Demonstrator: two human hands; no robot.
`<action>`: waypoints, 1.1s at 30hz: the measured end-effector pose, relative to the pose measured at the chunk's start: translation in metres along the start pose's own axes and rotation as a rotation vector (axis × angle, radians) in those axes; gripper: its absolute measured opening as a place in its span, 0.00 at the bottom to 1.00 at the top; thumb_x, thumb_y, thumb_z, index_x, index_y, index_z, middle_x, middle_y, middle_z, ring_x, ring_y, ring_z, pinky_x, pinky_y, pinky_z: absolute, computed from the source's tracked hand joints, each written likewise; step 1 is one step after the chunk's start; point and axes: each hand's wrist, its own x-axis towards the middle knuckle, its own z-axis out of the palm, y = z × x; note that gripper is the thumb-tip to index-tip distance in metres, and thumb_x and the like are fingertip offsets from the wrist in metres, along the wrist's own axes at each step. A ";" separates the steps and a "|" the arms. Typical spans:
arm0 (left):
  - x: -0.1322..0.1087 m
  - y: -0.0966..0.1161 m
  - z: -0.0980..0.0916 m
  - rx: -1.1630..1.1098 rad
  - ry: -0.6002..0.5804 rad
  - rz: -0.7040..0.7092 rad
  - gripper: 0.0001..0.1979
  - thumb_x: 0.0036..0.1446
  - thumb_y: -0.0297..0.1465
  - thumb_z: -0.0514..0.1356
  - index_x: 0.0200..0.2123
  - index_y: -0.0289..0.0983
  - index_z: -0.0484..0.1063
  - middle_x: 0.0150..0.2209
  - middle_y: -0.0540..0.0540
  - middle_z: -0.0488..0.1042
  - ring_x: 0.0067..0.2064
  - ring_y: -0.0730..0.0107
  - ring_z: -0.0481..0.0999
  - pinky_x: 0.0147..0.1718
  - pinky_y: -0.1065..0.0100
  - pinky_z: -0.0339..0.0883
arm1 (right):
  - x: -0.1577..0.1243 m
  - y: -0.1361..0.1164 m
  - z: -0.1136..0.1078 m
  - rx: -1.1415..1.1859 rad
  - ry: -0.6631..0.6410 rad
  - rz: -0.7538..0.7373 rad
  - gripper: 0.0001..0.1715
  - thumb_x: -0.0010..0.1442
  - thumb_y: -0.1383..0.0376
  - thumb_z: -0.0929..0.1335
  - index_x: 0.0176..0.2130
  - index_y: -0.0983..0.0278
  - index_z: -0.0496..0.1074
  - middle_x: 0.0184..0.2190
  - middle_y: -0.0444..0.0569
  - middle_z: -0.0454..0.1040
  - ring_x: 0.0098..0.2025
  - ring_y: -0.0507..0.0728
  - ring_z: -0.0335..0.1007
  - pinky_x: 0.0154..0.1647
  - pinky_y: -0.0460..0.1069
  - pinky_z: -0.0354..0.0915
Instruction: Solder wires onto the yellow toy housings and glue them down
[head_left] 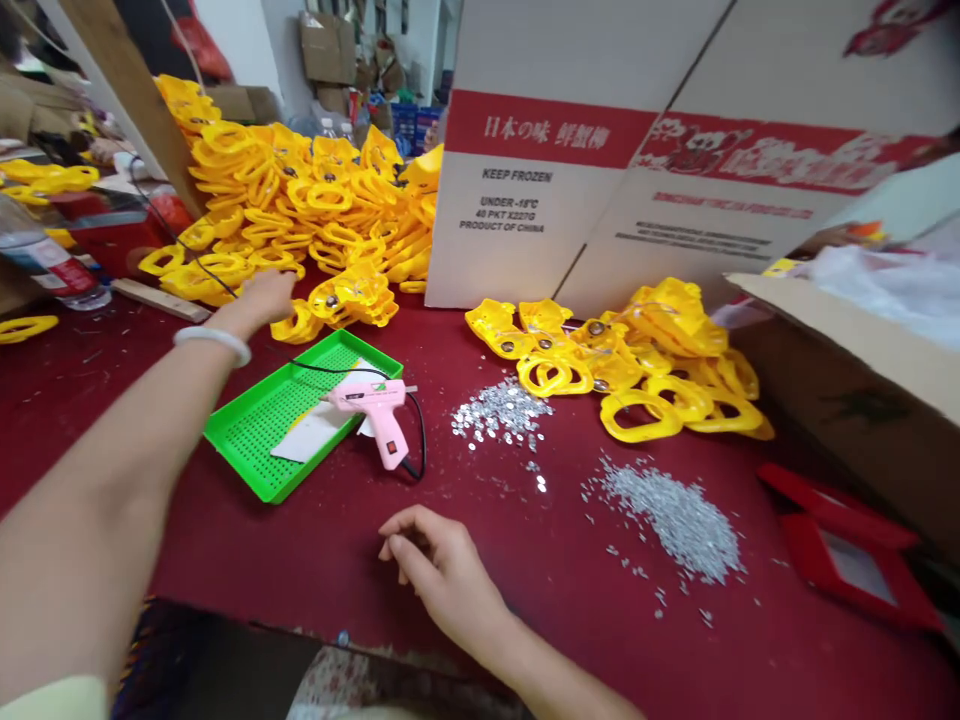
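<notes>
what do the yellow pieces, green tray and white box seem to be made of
Yellow pieces: probably moulded plastic, glossy, judging by the bright highlights. Green tray: likely plastic, judging by its even colour and regularly perforated base. White box: apparently cardboard with a printed finish; flat panels meet at a seam.

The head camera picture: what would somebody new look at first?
Probably the big heap of yellow plastic pieces at the back left, with the person's left hand at its front edge. Next might come the pink glue gun at the right edge of the green tray, and the white carton with a red stripe at the back right.
</notes>
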 end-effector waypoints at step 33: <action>-0.314 0.152 0.071 -1.240 -0.045 -0.142 0.13 0.61 0.39 0.57 0.44 0.38 0.75 0.31 0.47 0.77 0.27 0.71 0.76 0.25 0.73 0.73 | 0.134 -0.035 -0.218 -1.267 0.834 0.238 0.17 0.66 0.67 0.60 0.50 0.72 0.70 0.51 0.64 0.69 0.49 0.63 0.69 0.48 0.57 0.63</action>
